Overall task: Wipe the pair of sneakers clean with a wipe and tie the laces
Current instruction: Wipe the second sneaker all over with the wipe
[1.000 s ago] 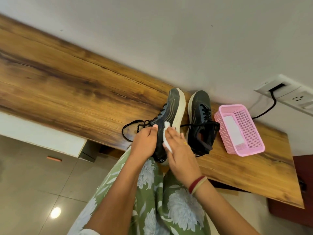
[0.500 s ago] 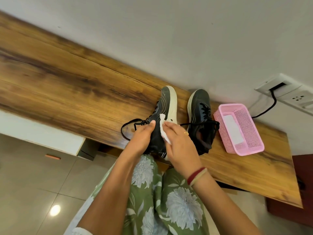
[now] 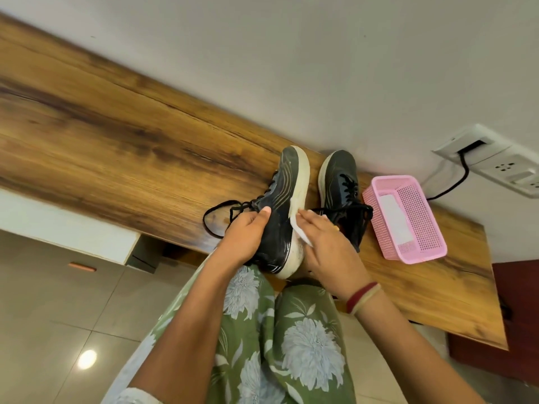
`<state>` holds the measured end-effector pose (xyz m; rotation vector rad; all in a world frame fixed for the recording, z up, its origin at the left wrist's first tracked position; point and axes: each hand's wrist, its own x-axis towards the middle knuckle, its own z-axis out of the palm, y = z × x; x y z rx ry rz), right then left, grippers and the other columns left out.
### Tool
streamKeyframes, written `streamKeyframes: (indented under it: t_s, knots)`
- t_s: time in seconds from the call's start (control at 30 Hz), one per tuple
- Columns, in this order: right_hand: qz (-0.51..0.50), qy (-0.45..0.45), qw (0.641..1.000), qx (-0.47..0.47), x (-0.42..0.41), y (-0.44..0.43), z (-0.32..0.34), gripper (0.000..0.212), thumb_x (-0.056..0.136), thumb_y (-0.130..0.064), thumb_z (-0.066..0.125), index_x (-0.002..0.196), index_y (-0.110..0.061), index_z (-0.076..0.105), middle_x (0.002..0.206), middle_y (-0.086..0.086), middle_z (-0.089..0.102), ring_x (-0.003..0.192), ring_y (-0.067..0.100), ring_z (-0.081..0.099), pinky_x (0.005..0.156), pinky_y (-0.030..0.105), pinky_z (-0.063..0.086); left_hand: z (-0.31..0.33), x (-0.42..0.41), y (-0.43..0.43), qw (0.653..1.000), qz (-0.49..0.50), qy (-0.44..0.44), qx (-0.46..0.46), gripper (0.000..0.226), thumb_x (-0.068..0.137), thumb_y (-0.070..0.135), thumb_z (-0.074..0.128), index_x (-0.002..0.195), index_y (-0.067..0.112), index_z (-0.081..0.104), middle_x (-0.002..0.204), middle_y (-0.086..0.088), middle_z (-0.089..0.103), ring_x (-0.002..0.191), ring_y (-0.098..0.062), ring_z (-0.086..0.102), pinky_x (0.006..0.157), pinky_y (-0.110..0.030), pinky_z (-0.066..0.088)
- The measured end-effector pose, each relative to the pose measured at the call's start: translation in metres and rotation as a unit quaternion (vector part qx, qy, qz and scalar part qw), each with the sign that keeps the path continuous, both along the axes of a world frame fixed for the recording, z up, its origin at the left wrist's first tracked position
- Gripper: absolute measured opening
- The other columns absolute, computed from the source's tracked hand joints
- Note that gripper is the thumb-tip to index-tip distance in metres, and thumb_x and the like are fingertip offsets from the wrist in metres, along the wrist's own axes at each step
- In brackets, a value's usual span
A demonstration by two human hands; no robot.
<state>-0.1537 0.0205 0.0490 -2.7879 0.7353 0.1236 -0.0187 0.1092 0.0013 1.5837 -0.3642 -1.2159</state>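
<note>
A black sneaker with a white sole (image 3: 284, 199) lies tipped on its side at the wooden table's (image 3: 116, 147) front edge, sole facing right. My left hand (image 3: 248, 233) grips its upper near the collar. My right hand (image 3: 326, 246) presses a white wipe (image 3: 300, 233) against the sole's side. Its black laces (image 3: 221, 211) trail loose to the left. The second black sneaker (image 3: 341, 185) stands upright just to the right, laces undone, partly hidden behind my right hand.
A pink mesh basket (image 3: 420, 225) holding a white sheet sits right of the shoes. A wall socket (image 3: 493, 158) with a black cable lies behind it. The wall runs along the table's far edge. My green floral clothing (image 3: 277, 330) is below, over a tiled floor.
My right hand with the wipe has slid down the white sole toward the heel. My left hand has kept its grip on the tilted sneaker.
</note>
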Motion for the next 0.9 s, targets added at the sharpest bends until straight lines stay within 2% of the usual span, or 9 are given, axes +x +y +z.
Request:
streamKeyframes:
  t_s: [0.17, 0.27, 0.4, 0.5, 0.53, 0.6, 0.67, 0.77, 0.9]
  knots:
    - [0.039, -0.013, 0.999, 0.034, 0.003, 0.013, 0.002, 0.049, 0.096, -0.017, 0.038, 0.144, -0.012, 0.033, 0.149, -0.001, 0.032, 0.136, 0.007, 0.028, 0.111, 0.014, 0.001, 0.002, 0.000, 0.001, 0.998, 0.023, 0.050, -0.004, 0.045, 0.100, 0.038, 0.039, 0.094, 0.001, 0.065, 0.101, -0.021, 0.068, 0.097, -0.033, 0.065, 0.090, -0.043, 0.050]
    - [-0.047, -0.039, 0.997, 0.052, 0.007, 0.003, 0.003, 0.045, 0.098, -0.016, 0.040, 0.143, -0.014, 0.037, 0.150, -0.002, 0.033, 0.136, 0.010, 0.030, 0.111, 0.015, 0.011, 0.001, 0.000, 0.000, 0.999, 0.022, 0.031, -0.001, 0.052, 0.099, 0.042, 0.040, 0.099, -0.004, 0.064, 0.102, -0.021, 0.068, 0.097, -0.030, 0.066, 0.093, -0.046, 0.050]
    - [0.020, -0.041, 0.999, 0.029, 0.006, 0.030, 0.000, 0.046, 0.095, -0.018, 0.039, 0.141, -0.011, 0.039, 0.147, 0.002, 0.039, 0.134, 0.013, 0.036, 0.109, 0.012, 0.004, -0.003, 0.000, 0.000, 1.000, 0.014, 0.006, -0.012, 0.047, 0.100, 0.042, 0.039, 0.077, 0.006, 0.059, 0.074, -0.012, 0.060, 0.073, -0.026, 0.058, 0.074, -0.040, 0.047]
    - [-0.003, -0.073, 0.989, 0.130, -0.001, 0.034, 0.016, 0.042, 0.095, -0.023, 0.042, 0.136, -0.019, 0.045, 0.135, -0.001, 0.052, 0.119, 0.006, 0.048, 0.109, 0.020, 0.028, 0.007, -0.001, 0.000, 0.999, 0.025, 0.021, -0.006, 0.033, 0.099, 0.041, 0.042, 0.087, 0.015, 0.058, 0.079, -0.004, 0.062, 0.075, -0.017, 0.059, 0.076, -0.032, 0.046]
    - [-0.066, -0.129, 0.971, 0.188, -0.002, 0.028, 0.020, 0.038, 0.093, -0.028, 0.041, 0.130, -0.023, 0.050, 0.122, -0.003, 0.060, 0.105, 0.002, 0.054, 0.096, 0.021, 0.041, 0.009, -0.001, 0.001, 0.998, 0.027, 0.051, -0.020, 0.037, 0.098, 0.042, 0.045, 0.098, 0.010, 0.062, 0.092, -0.010, 0.068, 0.086, -0.022, 0.065, 0.085, -0.037, 0.051]
    - [-0.209, -0.298, 0.898, 0.246, -0.005, 0.020, 0.026, 0.032, 0.092, -0.030, 0.043, 0.120, -0.021, 0.057, 0.100, -0.007, 0.064, 0.086, -0.002, 0.058, 0.074, 0.014, 0.045, 0.016, -0.002, 0.007, 0.988, 0.039, 0.110, -0.099, 0.044, 0.093, 0.041, 0.054, 0.115, 0.004, 0.063, 0.110, -0.013, 0.069, 0.106, -0.026, 0.064, 0.095, -0.040, 0.050]
    - [-0.249, -0.365, 0.867, 0.230, -0.001, 0.026, 0.026, 0.035, 0.093, -0.026, 0.043, 0.124, -0.015, 0.056, 0.110, -0.006, 0.062, 0.100, 0.001, 0.058, 0.080, 0.012, 0.046, 0.015, 0.001, 0.011, 0.982, 0.037, 0.105, -0.151, 0.048, 0.085, 0.038, 0.064, 0.123, 0.010, 0.059, 0.118, -0.005, 0.066, 0.116, -0.019, 0.059, 0.100, -0.033, 0.045]
    - [-0.192, -0.291, 0.928, 0.132, 0.009, 0.046, 0.020, 0.041, 0.094, -0.022, 0.040, 0.135, -0.016, 0.047, 0.136, -0.007, 0.047, 0.131, 0.004, 0.037, 0.109, 0.020, 0.031, 0.021, -0.003, 0.011, 0.979, 0.035, 0.061, -0.194, 0.021, 0.089, 0.012, 0.059, 0.109, 0.020, 0.062, 0.096, 0.012, 0.072, 0.096, 0.000, 0.065, 0.080, -0.015, 0.050]
    - [-0.157, -0.198, 0.967, -0.031, 0.011, 0.054, 0.002, 0.050, 0.089, -0.020, 0.033, 0.135, -0.004, 0.047, 0.139, 0.009, 0.048, 0.133, 0.017, 0.036, 0.111, 0.039, 0.029, 0.016, -0.009, 0.008, 0.977, 0.039, 0.015, -0.209, 0.018, 0.094, 0.008, 0.052, 0.106, 0.016, 0.063, 0.101, 0.002, 0.069, 0.095, -0.006, 0.064, 0.084, -0.020, 0.051]
